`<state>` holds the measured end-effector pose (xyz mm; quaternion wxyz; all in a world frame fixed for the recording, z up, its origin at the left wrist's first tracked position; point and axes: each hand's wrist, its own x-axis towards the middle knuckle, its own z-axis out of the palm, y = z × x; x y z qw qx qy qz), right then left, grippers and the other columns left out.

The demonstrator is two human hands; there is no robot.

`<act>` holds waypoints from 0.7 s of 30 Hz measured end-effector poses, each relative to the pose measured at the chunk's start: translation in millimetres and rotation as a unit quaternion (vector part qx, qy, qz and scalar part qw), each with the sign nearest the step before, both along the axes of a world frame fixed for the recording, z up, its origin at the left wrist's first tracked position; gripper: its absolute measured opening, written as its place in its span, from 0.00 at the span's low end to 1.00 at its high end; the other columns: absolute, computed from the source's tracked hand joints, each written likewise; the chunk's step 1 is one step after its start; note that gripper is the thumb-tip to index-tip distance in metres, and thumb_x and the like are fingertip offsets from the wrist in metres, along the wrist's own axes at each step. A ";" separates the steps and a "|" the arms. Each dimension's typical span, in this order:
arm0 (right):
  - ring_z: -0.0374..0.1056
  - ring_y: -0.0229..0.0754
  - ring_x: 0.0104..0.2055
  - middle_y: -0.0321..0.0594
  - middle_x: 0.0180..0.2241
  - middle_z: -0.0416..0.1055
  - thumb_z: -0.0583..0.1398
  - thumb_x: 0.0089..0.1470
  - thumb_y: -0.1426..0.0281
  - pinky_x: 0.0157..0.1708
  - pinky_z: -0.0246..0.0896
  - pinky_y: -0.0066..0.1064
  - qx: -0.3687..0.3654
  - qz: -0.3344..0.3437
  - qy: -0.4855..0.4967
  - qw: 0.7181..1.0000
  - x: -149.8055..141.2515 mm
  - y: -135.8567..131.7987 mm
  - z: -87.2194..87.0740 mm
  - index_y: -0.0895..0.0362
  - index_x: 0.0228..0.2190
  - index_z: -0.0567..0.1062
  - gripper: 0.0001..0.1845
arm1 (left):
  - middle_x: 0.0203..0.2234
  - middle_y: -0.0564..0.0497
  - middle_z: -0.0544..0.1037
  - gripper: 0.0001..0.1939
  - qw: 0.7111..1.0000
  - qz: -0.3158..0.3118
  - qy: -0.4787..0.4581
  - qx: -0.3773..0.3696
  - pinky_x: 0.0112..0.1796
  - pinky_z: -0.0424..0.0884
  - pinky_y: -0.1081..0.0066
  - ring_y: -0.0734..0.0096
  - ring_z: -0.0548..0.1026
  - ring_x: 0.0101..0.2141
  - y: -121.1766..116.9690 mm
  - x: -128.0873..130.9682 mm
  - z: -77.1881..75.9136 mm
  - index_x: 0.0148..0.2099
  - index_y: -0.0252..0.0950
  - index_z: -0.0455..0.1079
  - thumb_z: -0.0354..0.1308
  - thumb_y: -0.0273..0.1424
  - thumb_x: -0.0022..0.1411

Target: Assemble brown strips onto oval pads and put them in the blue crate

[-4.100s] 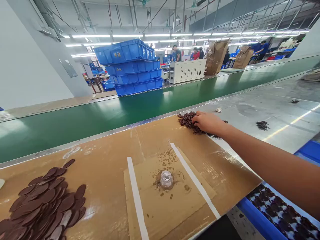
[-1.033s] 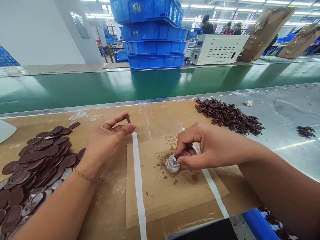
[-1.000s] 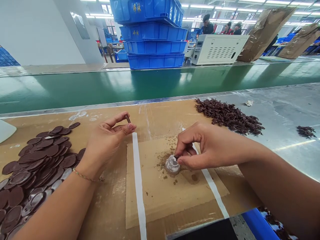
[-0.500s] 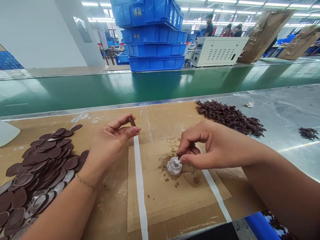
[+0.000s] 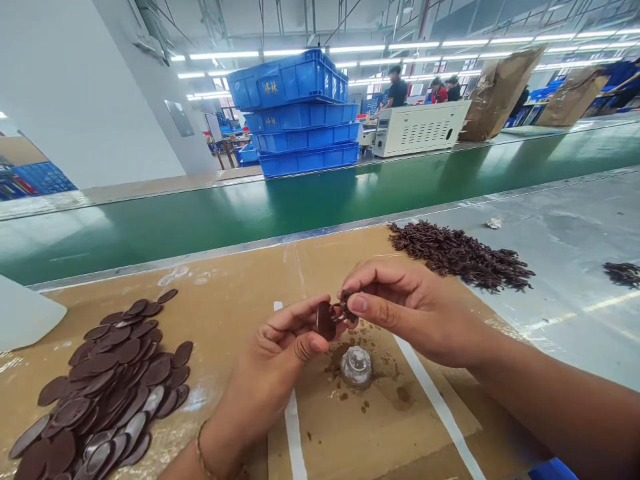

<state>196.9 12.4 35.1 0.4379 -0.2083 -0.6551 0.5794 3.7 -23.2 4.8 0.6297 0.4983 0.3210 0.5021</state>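
Note:
My left hand (image 5: pixel 287 347) pinches a brown oval disc (image 5: pixel 326 321) on edge between thumb and fingers. Against its face, my right hand (image 5: pixel 400 310) holds a small dark brown branched piece (image 5: pixel 346 305) by thumb and forefinger. The two pieces meet or nearly meet; contact is partly hidden by the fingers. Just below the hands stands a small clear round container (image 5: pixel 357 367) on a stained cardboard sheet (image 5: pixel 345 440). Similar brown ovals lie in a pile (image 5: pixel 115 373) to the left, some with shiny faces. A heap of dark branched pieces (image 5: pixel 460 253) lies beyond my right hand.
A green conveyor belt (image 5: pixel 215 227) runs across behind the table. Beyond it stand stacked blue crates (image 5: pixel 305 137), a cream machine (image 5: pixel 420 129) and brown wrapped packages (image 5: pixel 495 100). White tape strips (image 5: pixel 435 400) cross the cardboard. Several people are in the background.
My right hand has lifted from the clear container with the branched piece. My left hand has moved right with the oval disc, and both now meet above the cardboard. The view has tilted up.

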 end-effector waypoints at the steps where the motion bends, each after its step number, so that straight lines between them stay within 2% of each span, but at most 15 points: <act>1: 0.74 0.35 0.34 0.36 0.31 0.76 0.61 0.59 0.72 0.37 0.71 0.28 0.000 0.003 -0.005 1.000 0.2 -0.3 0.6 0.57 0.35 0.74 0.01 | 0.43 0.55 0.83 0.15 1.000 0.006 0.005 0.001 0.47 0.74 0.75 0.70 0.81 0.43 0.7 -0.3 -0.8 0.48 0.49 0.78 0.66 0.32 0.58; 5: 0.75 0.37 0.34 0.37 0.30 0.77 0.63 0.58 0.69 0.36 0.72 0.29 0.002 0.005 -0.028 1.000 0.6 -1.0 2.4 0.57 0.34 0.74 0.03 | 0.44 0.54 0.83 0.14 1.000 0.016 0.026 0.004 0.49 0.73 0.72 0.67 0.80 0.44 2.2 -1.0 -2.8 0.48 0.50 0.78 0.67 0.34 0.57; 12: 0.75 0.38 0.35 0.37 0.32 0.77 0.65 0.56 0.68 0.36 0.71 0.30 -0.006 0.000 -0.037 0.999 -0.8 -2.2 0.8 0.56 0.34 0.75 0.05 | 0.44 0.55 0.83 0.14 0.998 0.035 0.042 -0.007 0.48 0.73 0.72 0.68 0.79 0.44 1.8 -1.4 -3.1 0.46 0.50 0.79 0.68 0.36 0.56; 21: 0.71 0.36 0.35 0.37 0.33 0.76 0.63 0.57 0.68 0.35 0.67 0.27 0.050 -0.031 -0.099 0.993 0.9 -3.3 -2.9 0.57 0.34 0.75 0.05 | 0.43 0.56 0.82 0.13 0.998 0.027 0.057 0.006 0.50 0.71 0.73 0.69 0.77 0.46 1.0 -3.7 -6.1 0.48 0.51 0.78 0.65 0.37 0.59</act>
